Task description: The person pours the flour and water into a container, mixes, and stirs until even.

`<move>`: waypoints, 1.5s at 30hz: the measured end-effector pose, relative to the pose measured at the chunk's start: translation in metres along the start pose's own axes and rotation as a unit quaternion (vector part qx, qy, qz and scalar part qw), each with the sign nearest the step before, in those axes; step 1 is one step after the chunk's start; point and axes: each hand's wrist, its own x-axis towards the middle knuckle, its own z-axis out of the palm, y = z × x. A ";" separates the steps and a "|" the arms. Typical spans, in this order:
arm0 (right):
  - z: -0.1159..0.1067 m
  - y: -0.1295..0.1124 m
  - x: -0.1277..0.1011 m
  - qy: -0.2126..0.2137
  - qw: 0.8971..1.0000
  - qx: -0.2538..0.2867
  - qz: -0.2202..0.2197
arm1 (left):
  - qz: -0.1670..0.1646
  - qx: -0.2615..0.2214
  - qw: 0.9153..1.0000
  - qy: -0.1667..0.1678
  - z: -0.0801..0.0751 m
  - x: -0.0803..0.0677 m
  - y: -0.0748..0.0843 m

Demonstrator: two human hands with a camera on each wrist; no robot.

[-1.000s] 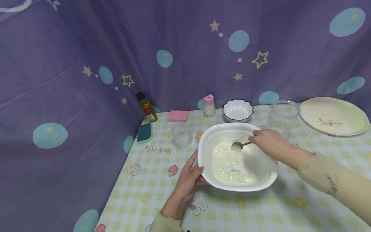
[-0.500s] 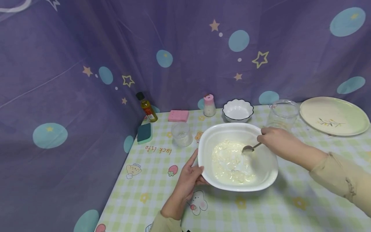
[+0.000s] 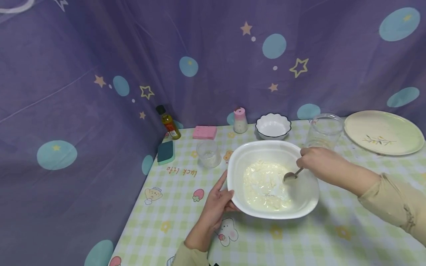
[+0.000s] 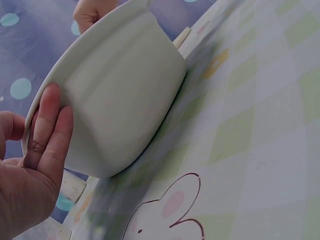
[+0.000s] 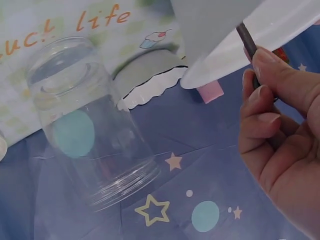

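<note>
A white rounded basin [image 3: 304, 195] stands on the checked cloth, with a pale, lumpy wet mixture [image 3: 264, 184] spread over its bottom. My left hand [image 3: 215, 203] grips the basin's left rim. In the left wrist view its fingers [image 4: 47, 120] lie against the outer wall, with the thumb at the rim. My right hand [image 3: 321, 162] pinches the handle of a metal spoon [image 3: 290, 176] over the basin's right part. The spoon's bowl is at the right edge of the mixture; whether it touches the basin is unclear. In the right wrist view, thumb and fingers close round the dark spoon handle [image 5: 245, 37].
Behind the basin stand a scalloped white bowl [image 3: 273, 127], a pink-topped shaker [image 3: 240, 121] and a clear jar [image 3: 324, 129]. A clear cup [image 3: 209, 154], pink sponge [image 3: 204, 132], green sponge [image 3: 166, 152] and oil bottle [image 3: 169, 125] are leftward. An oval plate [image 3: 382, 129] lies far right.
My right hand has moved the spoon rightward and slightly nearer, from the mixture's far middle to its right edge. My left hand and the basin have stayed in place.
</note>
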 end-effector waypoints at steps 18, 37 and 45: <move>0.012 -0.018 0.005 0.022 0.993 0.117 -0.023 | 0.001 -0.002 1.000 -0.004 0.000 0.000 0.000; 0.036 -0.032 0.023 0.075 0.982 0.167 0.040 | -0.002 0.003 1.000 0.003 -0.001 0.000 0.000; 0.043 -0.030 0.038 0.066 0.972 0.181 0.134 | 0.000 0.003 1.000 0.006 0.000 0.000 0.000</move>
